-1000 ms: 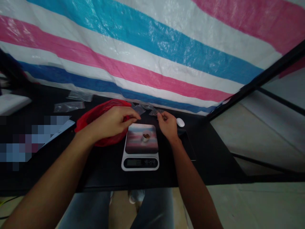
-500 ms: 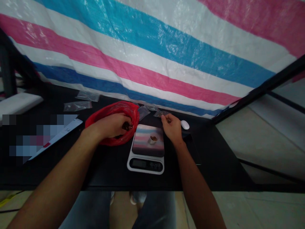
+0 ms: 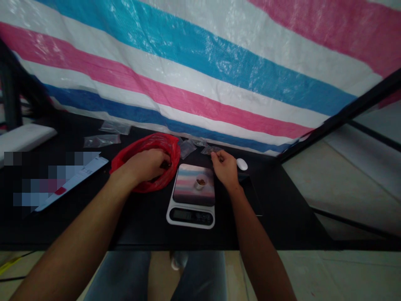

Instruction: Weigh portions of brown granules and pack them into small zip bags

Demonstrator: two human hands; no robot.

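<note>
My left hand (image 3: 152, 164) reaches into the open red plastic bag (image 3: 173, 144), its fingers curled around something dark that I cannot make out. Right of the bag lies a white kitchen scale (image 3: 191, 223) with a dark reflective plate, on which stands a small white cup (image 3: 199, 184) of brown pieces. Beyond the scale's right edge, my right hand (image 3: 224, 166) is closed, fingers pinched on something small and brownish, too small to name. It is beside a small clear bag (image 3: 209, 149) near the back edge.
More clear plastic bags (image 3: 102, 140) lie along the back of the black table (image 3: 140, 230). A white oval object (image 3: 242, 164) sits right of my right hand. On the left are a white sheet (image 3: 87, 168) and a white box (image 3: 28, 136). Striped sheeting (image 3: 188, 83) hangs behind.
The view has shifted slightly. Inside the red bag my left hand has barely moved, and my right hand stays beside the small clear bag.
</note>
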